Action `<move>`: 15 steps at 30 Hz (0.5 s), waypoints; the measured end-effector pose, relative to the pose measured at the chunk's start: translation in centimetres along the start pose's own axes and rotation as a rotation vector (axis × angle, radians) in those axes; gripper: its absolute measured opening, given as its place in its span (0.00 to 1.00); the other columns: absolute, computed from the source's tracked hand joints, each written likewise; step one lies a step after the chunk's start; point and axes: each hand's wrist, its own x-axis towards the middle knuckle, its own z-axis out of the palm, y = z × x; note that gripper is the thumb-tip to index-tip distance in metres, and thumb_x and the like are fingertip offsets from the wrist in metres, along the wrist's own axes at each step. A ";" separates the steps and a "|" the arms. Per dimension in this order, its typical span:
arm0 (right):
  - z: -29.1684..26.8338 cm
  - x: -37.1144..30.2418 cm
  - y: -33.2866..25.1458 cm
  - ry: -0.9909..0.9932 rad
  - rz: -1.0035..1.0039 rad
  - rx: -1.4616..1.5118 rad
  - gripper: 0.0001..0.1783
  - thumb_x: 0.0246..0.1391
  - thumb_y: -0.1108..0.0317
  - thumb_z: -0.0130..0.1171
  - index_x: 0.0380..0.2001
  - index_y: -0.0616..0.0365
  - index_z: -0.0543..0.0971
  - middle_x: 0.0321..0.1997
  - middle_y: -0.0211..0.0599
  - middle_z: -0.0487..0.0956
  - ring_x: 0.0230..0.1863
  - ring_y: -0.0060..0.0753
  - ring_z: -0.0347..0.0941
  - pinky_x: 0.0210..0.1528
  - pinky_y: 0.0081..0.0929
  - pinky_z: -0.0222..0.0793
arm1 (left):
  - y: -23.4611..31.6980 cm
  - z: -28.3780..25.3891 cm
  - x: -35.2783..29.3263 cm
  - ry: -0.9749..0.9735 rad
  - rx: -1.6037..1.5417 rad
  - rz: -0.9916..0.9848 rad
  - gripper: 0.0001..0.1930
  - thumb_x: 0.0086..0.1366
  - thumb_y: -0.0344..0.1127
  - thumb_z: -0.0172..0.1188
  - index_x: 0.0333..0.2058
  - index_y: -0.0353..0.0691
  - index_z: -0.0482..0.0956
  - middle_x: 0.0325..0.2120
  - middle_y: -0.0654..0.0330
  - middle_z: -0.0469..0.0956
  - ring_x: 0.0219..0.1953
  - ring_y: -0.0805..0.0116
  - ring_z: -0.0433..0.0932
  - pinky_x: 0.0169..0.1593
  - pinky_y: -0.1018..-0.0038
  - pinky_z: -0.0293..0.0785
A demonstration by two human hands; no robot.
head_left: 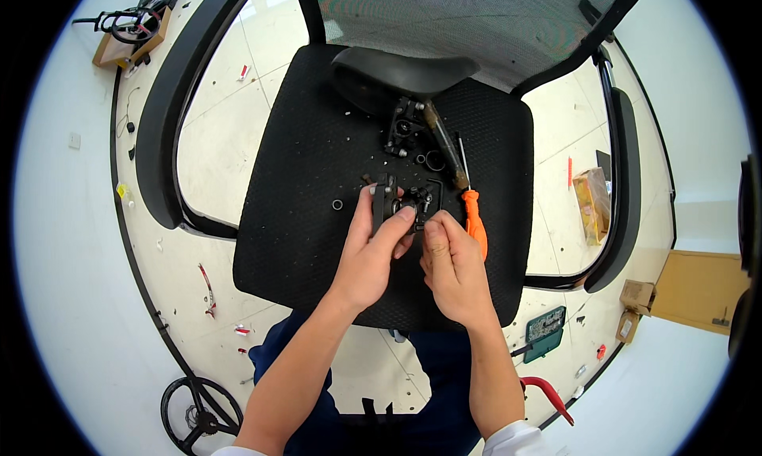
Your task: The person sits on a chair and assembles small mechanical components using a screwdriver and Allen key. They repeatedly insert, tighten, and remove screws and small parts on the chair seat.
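Note:
My left hand is closed around a black metal bracket-like part with small fittings, its thumb pressed on top. My right hand pinches the lower end of a thin black hex key, whose bent end reaches toward the part. The fingertips partly hide both. Beside the right hand lies an orange-handled screwdriver, shaft pointing away. Beyond the hands rests a black bicycle saddle with a worn seat post. Next to the post is another black metal part.
A black office chair seat serves as the work surface, with a small ring and a larger ring. Armrests flank it. On the floor are a green tool case, a yellow package and a black wheel.

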 end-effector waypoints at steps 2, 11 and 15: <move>0.5 -0.1 -0.7 -0.019 0.107 0.268 0.16 0.70 0.59 0.42 0.29 0.56 0.65 0.17 0.24 0.59 0.14 0.16 0.52 0.16 0.18 0.49 | 0.0 0.4 -0.2 0.052 0.217 0.111 0.17 0.68 0.36 0.54 0.52 0.39 0.63 0.34 0.64 0.71 0.35 0.77 0.69 0.40 0.77 0.66; -0.4 0.2 -1.3 -0.133 0.550 0.898 0.18 0.70 0.54 0.41 0.26 0.49 0.62 0.15 0.17 0.51 0.12 0.11 0.43 0.12 0.15 0.37 | 0.1 0.0 -0.2 0.061 0.883 0.587 0.24 0.66 0.34 0.56 0.56 0.31 0.59 0.43 0.55 0.68 0.43 0.68 0.69 0.50 0.71 0.66; -0.7 0.2 -0.9 -0.176 0.582 0.967 0.19 0.70 0.54 0.41 0.25 0.49 0.62 0.15 0.17 0.51 0.12 0.11 0.42 0.12 0.15 0.36 | 0.1 -0.1 0.1 0.045 0.946 0.672 0.23 0.65 0.33 0.56 0.55 0.32 0.60 0.42 0.52 0.68 0.43 0.64 0.69 0.49 0.68 0.66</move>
